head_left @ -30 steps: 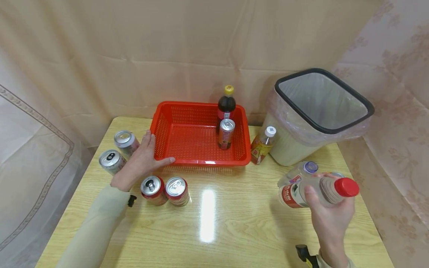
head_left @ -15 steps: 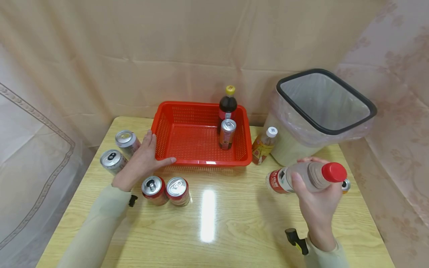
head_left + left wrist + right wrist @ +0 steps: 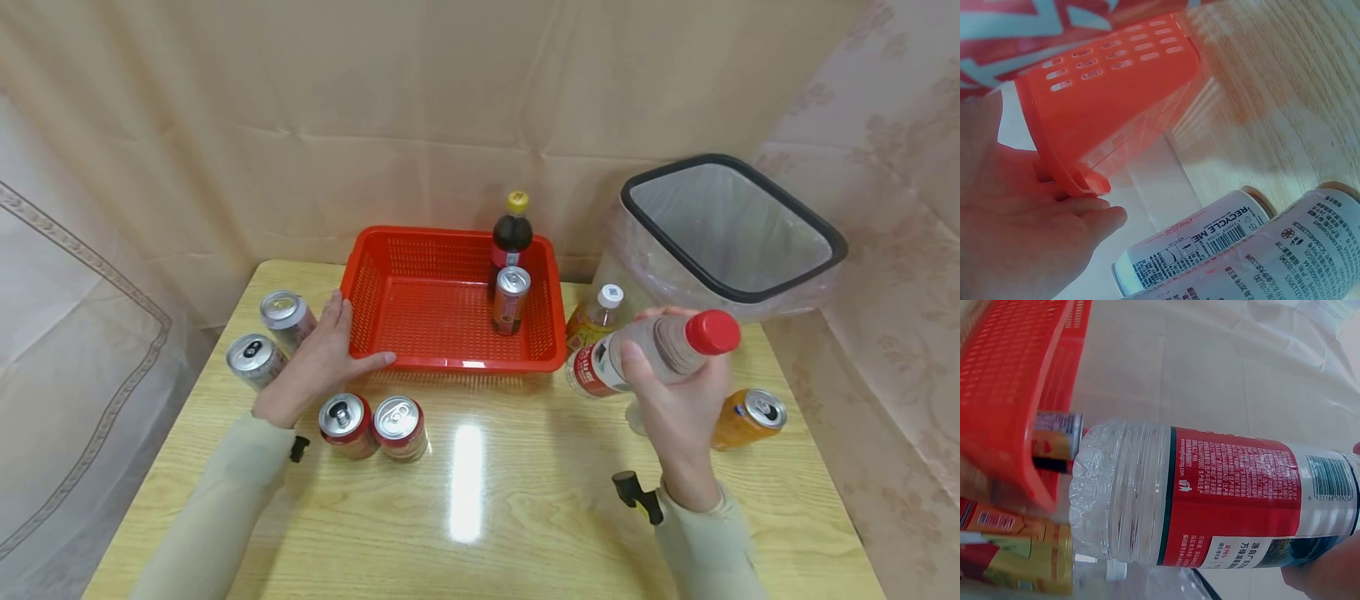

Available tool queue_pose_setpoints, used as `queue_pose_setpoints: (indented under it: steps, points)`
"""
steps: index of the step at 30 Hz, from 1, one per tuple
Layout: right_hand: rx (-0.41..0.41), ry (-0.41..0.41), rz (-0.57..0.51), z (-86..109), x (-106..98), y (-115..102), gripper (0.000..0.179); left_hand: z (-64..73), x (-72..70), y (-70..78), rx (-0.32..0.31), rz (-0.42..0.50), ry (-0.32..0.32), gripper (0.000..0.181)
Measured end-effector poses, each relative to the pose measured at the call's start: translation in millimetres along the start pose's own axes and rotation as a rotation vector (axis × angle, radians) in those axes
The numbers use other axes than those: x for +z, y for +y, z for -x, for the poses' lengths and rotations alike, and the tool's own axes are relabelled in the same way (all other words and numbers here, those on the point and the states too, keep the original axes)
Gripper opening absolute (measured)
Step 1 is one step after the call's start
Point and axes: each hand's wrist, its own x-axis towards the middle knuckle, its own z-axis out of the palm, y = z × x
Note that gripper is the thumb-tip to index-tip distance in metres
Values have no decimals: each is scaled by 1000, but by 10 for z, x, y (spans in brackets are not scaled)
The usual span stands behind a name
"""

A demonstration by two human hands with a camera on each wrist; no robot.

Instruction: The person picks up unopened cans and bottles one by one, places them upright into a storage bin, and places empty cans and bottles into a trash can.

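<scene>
My left hand [image 3: 318,358] lies at the near left corner of the red plastic basket [image 3: 457,365], fingers straight along its side and thumb on the front rim. In the left wrist view the basket's perforated wall [image 3: 1110,112] meets the hand. My right hand [image 3: 686,417] grips a clear water bottle [image 3: 592,368] with a red cap, tilted in the air right of the basket. Its red label [image 3: 1235,494] fills the right wrist view. Inside the basket's right end stand a cola bottle [image 3: 512,232] with a yellow cap and a small can [image 3: 512,304].
A yellow-labelled drink bottle [image 3: 600,312] stands between basket and lined bin [image 3: 750,292], partly behind the held bottle. An orange can [image 3: 738,421] is at right. Two silvery cans [image 3: 255,360] stand left, two red cans [image 3: 348,433] in front. A clear bottle [image 3: 636,417] is mostly hidden.
My right hand has carried the water bottle left and away from me, toward the basket. The orange can has come into full view. My left hand stays at the basket corner.
</scene>
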Motion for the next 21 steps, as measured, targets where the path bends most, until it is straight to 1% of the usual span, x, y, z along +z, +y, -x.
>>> queue_pose_setpoints:
  steps: [2, 6, 11, 13, 15, 21]
  points:
    - [-1, -12, 36, -31, 67, 8, 42, 2, 2, 0, 0, 3, 0, 134]
    - [-2, -36, 63, -94, 199, 29, 43, 5, 5, 1, 0, 2, 3, 134]
    - [11, -68, 26, -161, 355, 102, 39, -2, 5, 8, 1, -4, 1, 134]
    - [19, -82, 31, -183, 415, 148, 37, -4, 2, 9, 0, -6, 0, 134]
    - [44, -86, 54, -199, 480, 193, 38, -1, -1, 8, 0, -5, 0, 134]
    - [91, -121, 84, -218, 623, 440, 46, 4, 4, 1, 1, -1, 2, 134]
